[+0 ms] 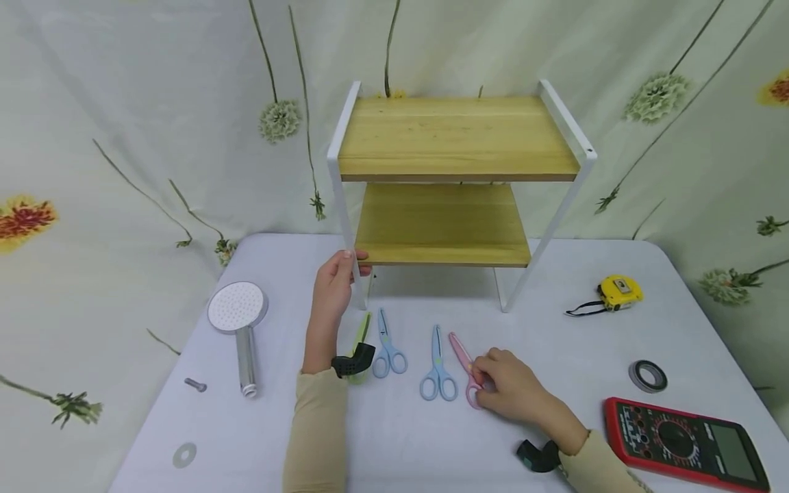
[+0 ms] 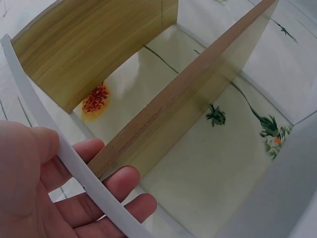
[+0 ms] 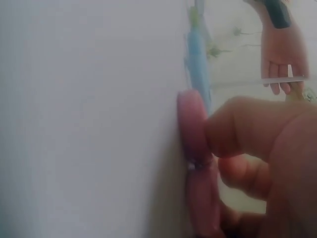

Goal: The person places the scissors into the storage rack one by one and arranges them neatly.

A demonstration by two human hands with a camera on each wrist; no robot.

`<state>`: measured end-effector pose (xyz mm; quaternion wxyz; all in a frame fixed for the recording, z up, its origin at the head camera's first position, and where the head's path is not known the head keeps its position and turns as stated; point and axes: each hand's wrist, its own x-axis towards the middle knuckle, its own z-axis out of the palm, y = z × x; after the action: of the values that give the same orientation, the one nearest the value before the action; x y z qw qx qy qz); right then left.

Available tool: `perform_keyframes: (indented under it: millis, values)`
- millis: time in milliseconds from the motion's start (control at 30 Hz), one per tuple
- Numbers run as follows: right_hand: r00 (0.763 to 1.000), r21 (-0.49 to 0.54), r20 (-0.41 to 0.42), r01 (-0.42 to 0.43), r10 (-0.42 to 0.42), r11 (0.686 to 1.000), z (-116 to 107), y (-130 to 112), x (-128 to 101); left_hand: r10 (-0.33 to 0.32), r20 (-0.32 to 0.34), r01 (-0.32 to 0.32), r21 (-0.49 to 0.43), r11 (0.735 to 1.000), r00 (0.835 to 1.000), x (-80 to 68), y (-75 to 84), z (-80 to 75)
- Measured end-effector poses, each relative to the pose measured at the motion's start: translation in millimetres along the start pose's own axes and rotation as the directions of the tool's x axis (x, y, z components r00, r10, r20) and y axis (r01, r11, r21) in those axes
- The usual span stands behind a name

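The left hand [image 1: 333, 284] has its grip wrapped around the thin white metal front leg [image 2: 59, 153] of the small rack with 2 wooden shelves [image 1: 453, 140]; thumb on one side, fingers [image 2: 119, 181] on the other. The right hand [image 1: 508, 390] has its grip pinched on the handle of the pink plastic scissors [image 1: 465, 366], which lie flat on the white tabletop [image 1: 401, 438]. Just left of that grip lie 2 light blue scissors [image 1: 437, 370], side by side. A green tool [image 1: 360, 342] lies under the left wrist. Further left of the left grip lies a round silver shower head [image 1: 237, 311]. Far right of the right grip sit a red meter [image 1: 684, 435] and a yellow tape measure [image 1: 619, 292].
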<state>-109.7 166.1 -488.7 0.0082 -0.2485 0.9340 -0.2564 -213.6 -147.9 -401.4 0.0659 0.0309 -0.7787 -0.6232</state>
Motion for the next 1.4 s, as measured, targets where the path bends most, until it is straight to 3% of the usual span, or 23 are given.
perform_keyframes:
  millis: [233,433,600,867,1067,1133,1200,1300,1400]
  values:
    - [0.995,0.09,0.016,-0.1,0.099,0.991,-1.7,-2.7,-2.4,-0.006,-0.002,0.006,-0.01,1.0,1.0,-2.0,-0.7,1.6]
    - [0.992,0.214,0.106,-0.089,0.067,0.973,-10.3,1.4,-1.1,0.014,-0.026,-0.014,-0.003,1.0,1.0,-2.4,-0.1,1.5]
    - [0.984,0.341,0.158,-0.128,0.078,0.931,-16.2,6.1,-1.3,0.021,-0.017,-0.021,0.004,1.0,1.0,-2.4,2.6,3.6]
    - [0.98,0.402,0.181,-0.153,0.085,0.903,-16.5,8.4,0.2,0.023,-0.023,-0.023,0.005,1.0,0.999,-5.2,2.0,2.9]
    - [0.974,0.543,0.191,-0.206,0.119,0.814,-23.6,8.3,1.7,0.061,-0.04,-0.061,-0.007,0.998,0.997,-4.3,-0.1,4.8]
    - [0.981,0.592,0.169,-0.181,0.099,0.785,-32.2,6.3,3.1,0.063,-0.047,-0.064,-0.011,0.998,0.997,-4.1,-0.3,5.4]
    - [0.991,0.616,0.124,-0.118,0.052,0.779,-44.2,2.3,5.1,0.058,-0.052,-0.059,-0.007,0.998,0.997,-4.3,-0.5,5.4]
    - [0.998,0.601,0.042,0.006,-0.039,0.799,-68.7,-8.6,10.4,0.055,-0.053,-0.054,0.006,0.998,0.997,-4.4,-2.0,5.1]
    - [0.987,0.551,-0.044,0.151,-0.153,0.821,-98.8,-25.9,20.6,0.06,-0.052,-0.059,0.014,0.998,0.997,-4.3,-3.0,4.8]
